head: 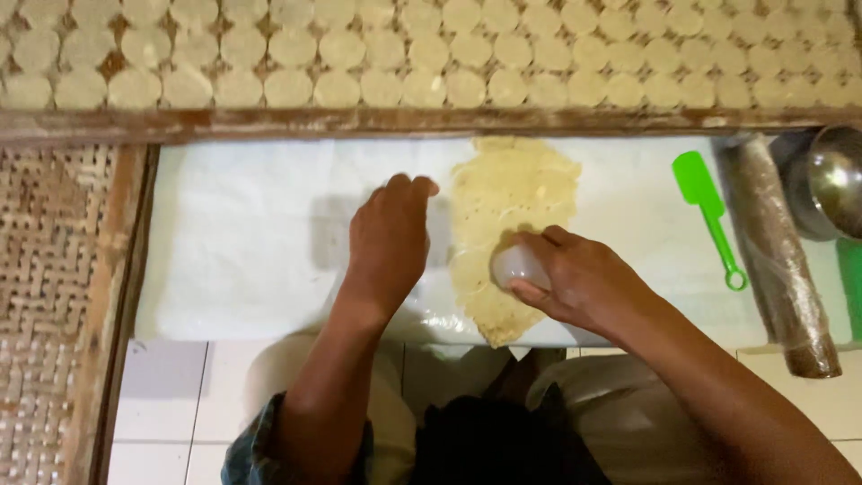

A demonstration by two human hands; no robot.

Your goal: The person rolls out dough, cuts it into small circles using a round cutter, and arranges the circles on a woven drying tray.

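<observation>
A thin sheet of pale yellow dough lies rolled out on a white plastic-covered board. My right hand grips a small clear round cup and presses it mouth-down into the lower part of the dough. My left hand rests palm-down on the board just left of the dough, with its fingertips near the dough's edge.
A wood-framed woven tray across the top holds several rows of round dough discs. A green spatula, a plastic-wrapped rolling pin and a metal bowl lie at right. A woven mat is at left, over white floor tiles.
</observation>
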